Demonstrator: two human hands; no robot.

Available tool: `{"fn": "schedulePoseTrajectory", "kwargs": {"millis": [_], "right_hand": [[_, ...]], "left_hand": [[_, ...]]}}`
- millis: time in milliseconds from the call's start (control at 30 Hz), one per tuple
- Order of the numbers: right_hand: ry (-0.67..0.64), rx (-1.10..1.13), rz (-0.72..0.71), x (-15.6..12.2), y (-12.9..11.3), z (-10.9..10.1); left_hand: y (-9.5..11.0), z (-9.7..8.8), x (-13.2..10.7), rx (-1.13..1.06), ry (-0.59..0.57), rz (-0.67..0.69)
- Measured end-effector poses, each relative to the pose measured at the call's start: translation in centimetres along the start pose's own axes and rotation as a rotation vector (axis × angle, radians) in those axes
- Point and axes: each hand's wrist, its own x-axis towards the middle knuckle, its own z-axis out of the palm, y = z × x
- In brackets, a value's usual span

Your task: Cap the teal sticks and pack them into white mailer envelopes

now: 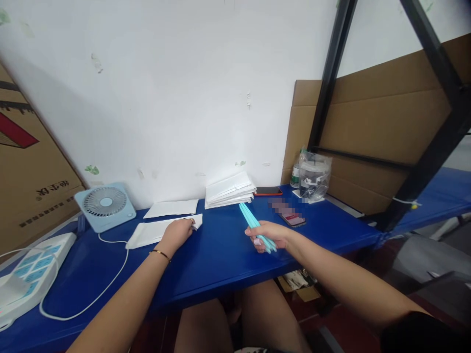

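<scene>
My right hand (270,236) is closed around a bundle of light-blue sticks (250,219) that point away from me over the blue table (217,260). My left hand (178,234) rests on a flat white paper sleeve (154,232), its fingers pinching the sleeve's right end near a folded corner. A second white sleeve (171,208) lies just behind it. A stack of white sleeves (230,189) sits by the wall, beyond the sticks.
A small light-blue fan (105,205) stands at the left with its white cable (91,294) running to a power strip (29,274). A phone (292,215), a red-edged phone (268,191) and a clear bag with bottles (312,179) lie right. Cardboard and a black frame (423,162) stand behind.
</scene>
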Motion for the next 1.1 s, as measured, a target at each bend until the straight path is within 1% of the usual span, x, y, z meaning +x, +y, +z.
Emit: {"fn": "schedulePoseTrajectory", "kwargs": {"millis": [67, 100, 167, 233, 300, 333, 367, 400, 467, 533, 567, 633, 667, 733, 767, 833, 900, 967, 1033, 1100], "right_hand": [[0.041, -0.025, -0.024, -0.3, -0.2, -0.4], [0.067, -0.041, -0.035, -0.4, -0.3, -0.7], [0.115, -0.079, -0.055, -0.6, -0.4, -1.2], [0.149, -0.123, -0.067, -0.9, -0.5, -1.7], [0.175, -0.165, -0.066, -1.1, -0.5, -2.2], [0.19, -0.184, -0.063, -1.2, -0.5, -2.4], [0.205, -0.204, -0.061, -1.4, -0.6, -2.6], [0.22, -0.226, -0.06, -1.5, -0.6, -2.7], [0.238, -0.292, -0.066, -1.5, -0.7, -2.8], [0.235, -0.415, -0.073, -1.3, -1.0, -2.6], [0.231, -0.503, -0.074, -1.1, -1.2, -2.5], [0.265, -0.731, -0.077, -0.5, -1.6, -1.9], [0.318, -0.878, -0.082, -0.2, -1.8, -1.6], [0.481, -1.215, -0.1, 0.6, -2.0, -1.1], [0.562, -1.379, -0.107, 0.9, -2.1, -0.9], [0.654, -1.643, -0.1, 1.4, -2.4, -0.8], [0.672, -1.784, -0.077, 1.5, -2.7, -1.1], [0.675, -1.864, -0.066, 1.4, -3.0, -1.6], [0.68, -1.919, -0.071, 1.4, -3.4, -2.1], [0.66, -1.964, -0.09, 1.5, -3.7, -2.2]], "left_hand": [[1.1, -1.1, -1.7, -0.063, 0.017, 0.071], [1.7, -1.6, -2.7, -0.177, 0.028, 0.175], [2.4, -2.3, -4.7, -0.403, 0.049, 0.326], [2.3, -2.6, -6.6, -0.526, -0.036, 0.437], [1.3, -2.4, -8.0, -0.565, -0.173, 0.46], [0.6, -2.3, -8.4, -0.582, -0.232, 0.447], [-0.1, -2.1, -8.7, -0.604, -0.26, 0.409], [-0.7, -1.9, -8.8, -0.625, -0.25, 0.342], [-1.1, -1.6, -8.5, -0.604, -0.157, 0.119], [-0.1, -1.4, -7.7, -0.479, -0.051, -0.136], [0.9, -1.2, -7.1, -0.397, -0.034, -0.226], [3.3, -0.9, -5.7, -0.285, -0.028, -0.301], [4.5, -0.7, -4.9, -0.244, -0.046, -0.324], [6.2, -0.5, -3.3, -0.206, -0.126, -0.326], [6.5, -0.4, -2.6, -0.207, -0.161, -0.313], [6.5, -0.5, -1.5, -0.211, -0.207, -0.28], [5.6, -0.6, -1.0, -0.199, -0.229, -0.233], [4.7, -0.8, -0.9, -0.191, -0.228, -0.166], [4.2, -0.9, -1.2, -0.205, -0.204, -0.078], [4.0, -1.0, -1.5, -0.223, -0.16, -0.002]]}}
